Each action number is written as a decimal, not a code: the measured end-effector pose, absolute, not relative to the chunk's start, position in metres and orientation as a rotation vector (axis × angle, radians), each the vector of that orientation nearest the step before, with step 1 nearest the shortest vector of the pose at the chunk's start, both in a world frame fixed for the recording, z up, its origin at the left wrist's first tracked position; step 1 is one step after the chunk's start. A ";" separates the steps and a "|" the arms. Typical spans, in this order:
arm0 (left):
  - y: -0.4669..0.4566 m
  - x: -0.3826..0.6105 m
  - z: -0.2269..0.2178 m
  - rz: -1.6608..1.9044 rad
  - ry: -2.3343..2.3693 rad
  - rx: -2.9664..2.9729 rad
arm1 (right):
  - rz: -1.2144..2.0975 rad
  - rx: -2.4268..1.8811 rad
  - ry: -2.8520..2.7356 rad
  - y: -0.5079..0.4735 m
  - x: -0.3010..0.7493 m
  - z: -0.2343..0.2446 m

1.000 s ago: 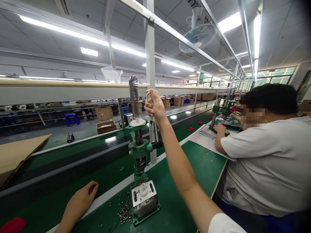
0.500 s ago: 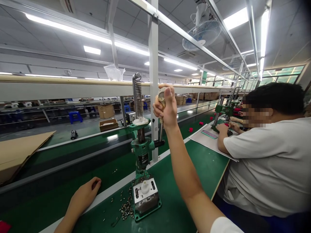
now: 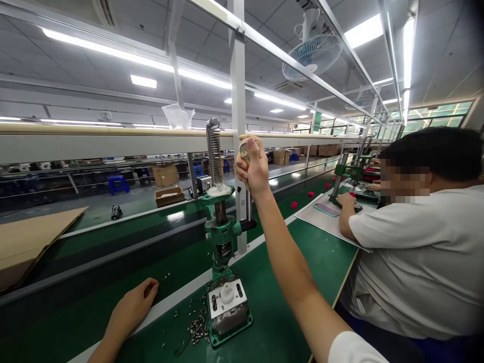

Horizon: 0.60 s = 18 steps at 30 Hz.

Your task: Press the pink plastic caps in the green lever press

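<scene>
My right hand (image 3: 252,167) is raised and shut around the wrapped knob of a lever (image 3: 247,204) on a green bench-top hand press (image 3: 223,234). A coil spring (image 3: 215,156) stands on top of the press, with a white cloth (image 3: 218,190) at its foot. My left hand (image 3: 135,303) rests on the green belt surface (image 3: 91,282), holding nothing. Several small metal parts (image 3: 198,328) lie in a heap beside the press base plate (image 3: 228,308).
A co-worker in a white T-shirt (image 3: 419,257) sits at the right, with both forearms at a second green press (image 3: 346,181). Red items (image 3: 294,204) stand on the bench beyond. Behind the bench are cardboard boxes (image 3: 165,175) and blue stools (image 3: 118,185).
The view has tilted slightly. My right hand and the lever knob have shifted a little rightward relative to the press column. My left hand has barely moved.
</scene>
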<state>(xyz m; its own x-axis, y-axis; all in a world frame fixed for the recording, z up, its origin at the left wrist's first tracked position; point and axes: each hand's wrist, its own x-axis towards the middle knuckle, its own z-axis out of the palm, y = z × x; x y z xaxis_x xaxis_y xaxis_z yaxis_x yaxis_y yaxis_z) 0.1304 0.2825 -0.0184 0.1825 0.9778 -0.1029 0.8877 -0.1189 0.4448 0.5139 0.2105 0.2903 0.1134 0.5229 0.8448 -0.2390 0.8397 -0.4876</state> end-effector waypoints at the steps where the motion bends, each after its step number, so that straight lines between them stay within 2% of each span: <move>1: 0.282 0.131 -0.018 0.300 1.758 2.057 | 0.542 -0.240 -1.353 0.205 0.514 0.289; 8: 0.286 0.129 -0.022 0.318 1.760 2.080 | 0.418 -0.175 -1.375 0.173 0.515 0.276; 13: 0.290 0.127 -0.025 0.366 1.761 2.088 | 0.527 -0.181 -1.400 0.192 0.516 0.283; 18: 0.293 0.125 -0.025 0.336 1.749 2.080 | 0.672 -0.371 -1.338 0.229 0.517 0.291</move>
<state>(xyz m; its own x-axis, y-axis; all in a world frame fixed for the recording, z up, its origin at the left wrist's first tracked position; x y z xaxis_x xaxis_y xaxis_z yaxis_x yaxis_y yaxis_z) 0.1254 0.2928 -0.0247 0.1877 0.9796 -0.0717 0.8834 -0.1365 0.4482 0.5170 0.2292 0.2911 0.0841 0.6380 0.7654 -0.2326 0.7595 -0.6075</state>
